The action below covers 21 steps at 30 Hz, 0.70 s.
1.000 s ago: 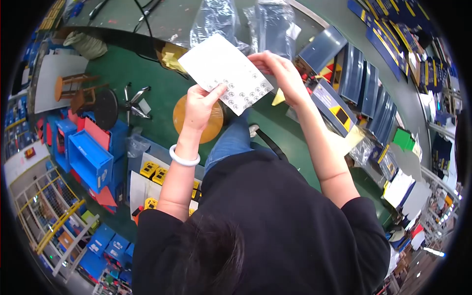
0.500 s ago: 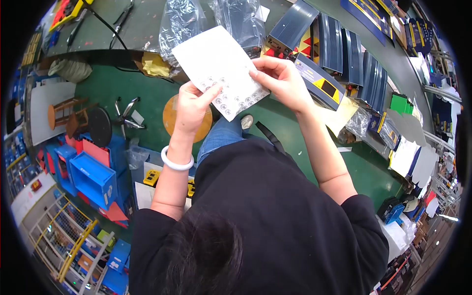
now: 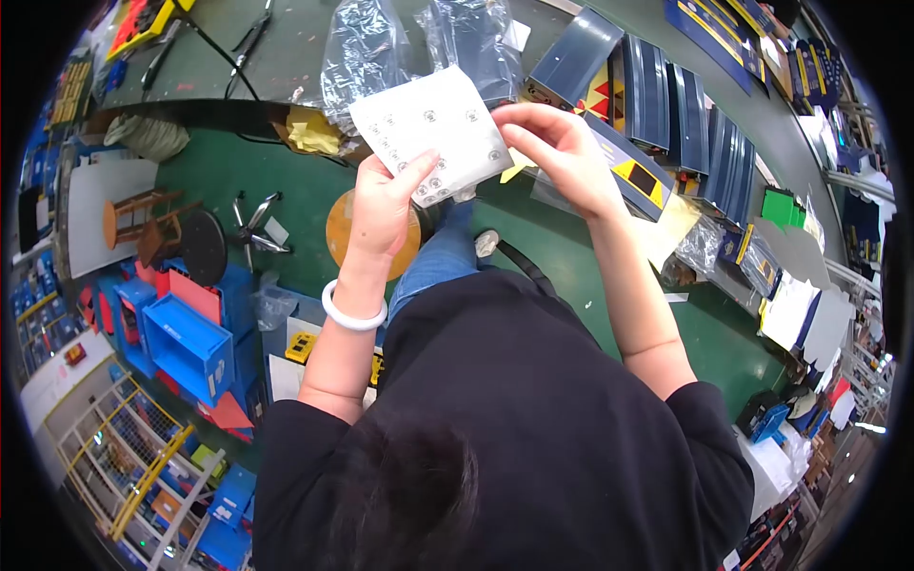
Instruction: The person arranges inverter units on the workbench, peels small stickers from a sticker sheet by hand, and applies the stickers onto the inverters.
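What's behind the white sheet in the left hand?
Past the white sheet, two plastic-wrapped packs lie on the bench. The sheet partly covers them; whatever else is directly behind it can't be seen.

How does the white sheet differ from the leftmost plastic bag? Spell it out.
The white sheet is opaque with dark round marks; the plastic bag is see-through and shiny.
The sheet looks fairly smooth, while the bag is crumpled.
The sheet is held in the left hand; the bag lies on the bench.
Both are partly covered in this view.
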Motion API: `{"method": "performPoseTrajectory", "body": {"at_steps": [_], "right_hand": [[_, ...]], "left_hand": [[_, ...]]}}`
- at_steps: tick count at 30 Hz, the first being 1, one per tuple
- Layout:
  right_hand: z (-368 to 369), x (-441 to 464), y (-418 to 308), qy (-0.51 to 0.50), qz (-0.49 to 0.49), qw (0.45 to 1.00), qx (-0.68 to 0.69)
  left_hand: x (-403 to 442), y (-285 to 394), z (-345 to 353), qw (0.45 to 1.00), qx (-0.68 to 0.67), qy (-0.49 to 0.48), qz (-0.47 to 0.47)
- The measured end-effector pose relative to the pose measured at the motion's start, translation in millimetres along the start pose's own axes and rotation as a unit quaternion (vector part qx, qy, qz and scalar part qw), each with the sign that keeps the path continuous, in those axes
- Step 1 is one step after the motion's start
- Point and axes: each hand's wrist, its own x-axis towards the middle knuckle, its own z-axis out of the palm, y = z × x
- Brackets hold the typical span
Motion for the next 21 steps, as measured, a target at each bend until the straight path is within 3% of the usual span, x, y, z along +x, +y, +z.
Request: {"method": "performPoseTrajectory", "body": {"at_steps": [18,20,21], "right_hand": [[19,-13,4,0.044,0.009,0.999,0.006],[26,-11,-4,0.18,-0.186,0.941,-0.219],[27,-11,-11,0.207,-0.233,0.92,-0.236]], "left_hand": [[-7,6,9,0.996,-0.079,0.016,0.025],[-8,6,10,0.998,-0.026,0.024,0.044],[-9,7,11,0.999,-0.004,0.025,0.048]]}}
